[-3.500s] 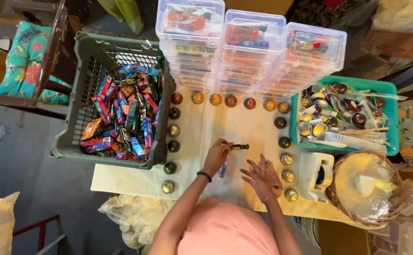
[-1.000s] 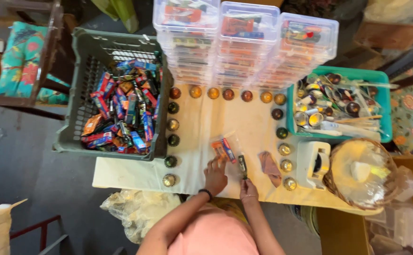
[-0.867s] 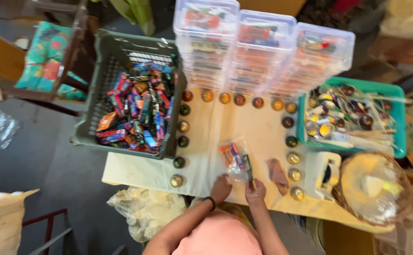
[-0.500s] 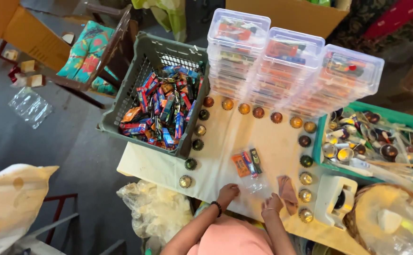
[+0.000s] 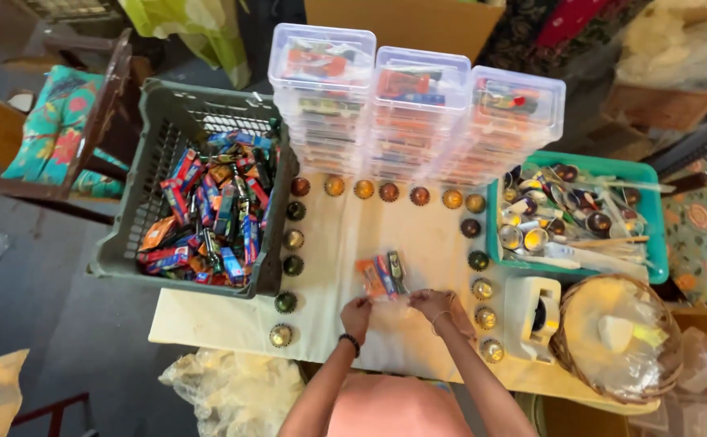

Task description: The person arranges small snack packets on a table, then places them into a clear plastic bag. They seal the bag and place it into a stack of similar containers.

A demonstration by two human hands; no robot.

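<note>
I see both hands low at the middle of the desk (image 5: 232, 324) — the left hand (image 5: 357, 311) and right hand (image 5: 434, 303) each pinch an edge of a clear plastic bag (image 5: 394, 303) lying flat there. Inside its far end sit a few small packets (image 5: 383, 275), orange, blue and dark. A grey crate (image 5: 139, 235) of similar packets stands to the left, 3 stacks of clear boxes (image 5: 414, 113) behind, a teal tray (image 5: 653, 243) to the right — round foil sweets (image 5: 282, 335) ring the cloth.
</note>
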